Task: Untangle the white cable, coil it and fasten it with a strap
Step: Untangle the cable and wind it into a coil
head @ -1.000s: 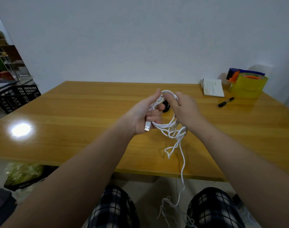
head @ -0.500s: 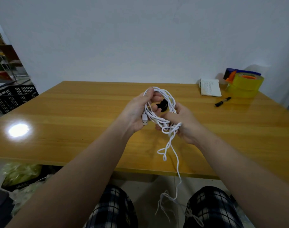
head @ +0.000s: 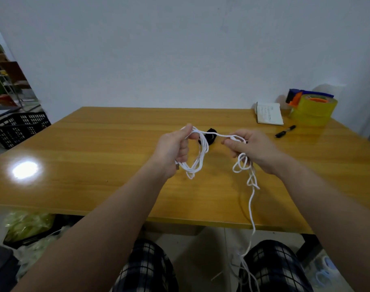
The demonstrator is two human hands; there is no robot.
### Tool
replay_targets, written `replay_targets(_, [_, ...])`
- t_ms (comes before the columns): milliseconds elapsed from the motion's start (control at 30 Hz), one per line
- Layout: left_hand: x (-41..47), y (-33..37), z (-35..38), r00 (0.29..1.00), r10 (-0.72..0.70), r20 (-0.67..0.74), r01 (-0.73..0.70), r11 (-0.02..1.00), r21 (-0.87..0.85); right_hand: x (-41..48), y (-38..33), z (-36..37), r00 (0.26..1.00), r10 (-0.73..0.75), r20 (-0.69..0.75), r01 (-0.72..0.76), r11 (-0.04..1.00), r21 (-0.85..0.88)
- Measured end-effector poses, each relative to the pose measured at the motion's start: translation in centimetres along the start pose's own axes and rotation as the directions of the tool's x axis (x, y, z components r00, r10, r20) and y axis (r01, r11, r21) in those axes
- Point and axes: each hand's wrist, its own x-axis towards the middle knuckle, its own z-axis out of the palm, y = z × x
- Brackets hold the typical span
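While L hand (head: 173, 149) grips white cable (head: 188, 169) loops & R hand (head: 252, 149) at 3 o'clock pinches a strand, pulling apart cd cinch dangling kinks.

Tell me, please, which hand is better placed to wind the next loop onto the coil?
Probably the right hand. It pinches the loose, knotted part of the cable, which hangs toward the floor; the left hand is busy gripping the loops already made.
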Motion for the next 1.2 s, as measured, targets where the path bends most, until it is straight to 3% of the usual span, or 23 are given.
replay_targets(67, [0.0, -0.6, -0.3, 0.999, 0.025, -0.032, -0.020, 0.988, 0.152, 0.1, 0.2, 0.0, 0.998, -0.028, -0.064, 0.031, 0.998, 0.052])
replay_targets(167, [0.3, -1.1, -0.8, 0.996, 0.023, -0.090, 0.001, 0.967, 0.256, 0.3, 0.0, 0.2, 0.993, 0.060, -0.105, -0.033, 0.970, 0.243])
replay_targets(300, [0.0, -1.4, -0.6, 0.995, 0.022, -0.101, 0.004, 0.968, 0.251, 0.7, 0.0, 0.5, 0.947, 0.187, -0.261, -0.114, 0.956, 0.271])
replay_targets(400, [-0.3, -1.1, 0.8, 0.989, 0.061, -0.133, -0.046, 0.993, 0.106, 1.5, 1.1, 0.9, 0.880, 0.334, -0.338, -0.235, 0.924, 0.302])
replay_targets(533, [-0.5, -1.3, 3.4, 0.988, 0.068, -0.138, -0.094, 0.978, -0.187, 2.4, 2.6, 1.1, 0.809, 0.526, -0.263, -0.278, 0.736, 0.617])
replay_targets(633, [-0.3, -1.7, 2.8, 0.989, 0.076, -0.127, -0.086, 0.994, -0.073, 2.4, 2.7, 0.4, 0.818, 0.553, -0.162, -0.246, 0.589, 0.769])
replay_targets(733, [0.3, -1.6, 1.2, 0.974, 0.099, -0.204, -0.070, 0.986, 0.148, 1.7, 2.2, 0.2, 0.877, 0.460, -0.141, -0.326, 0.784, 0.529])
replay_targets(800, [0.7, -1.3, 0.5, 0.959, 0.100, -0.266, -0.065, 0.988, 0.138, 1.3, 1.8, 0.2, 0.928, 0.371, -0.043, -0.328, 0.865, 0.379])
replay_targets(900, [0.8, -0.6, 0.4, 0.932, 0.127, -0.340, -0.106, 0.991, 0.080, 0.6, 1.7, -0.1, 0.945, 0.313, 0.091, -0.326, 0.918, 0.225])
replay_targets(1200, [1.3, 0.5, 0.4, 0.835, 0.157, -0.528, -0.201, 0.979, -0.026, -0.1, 2.3, -0.4, 0.972, 0.155, 0.177, -0.206, 0.922, 0.327])
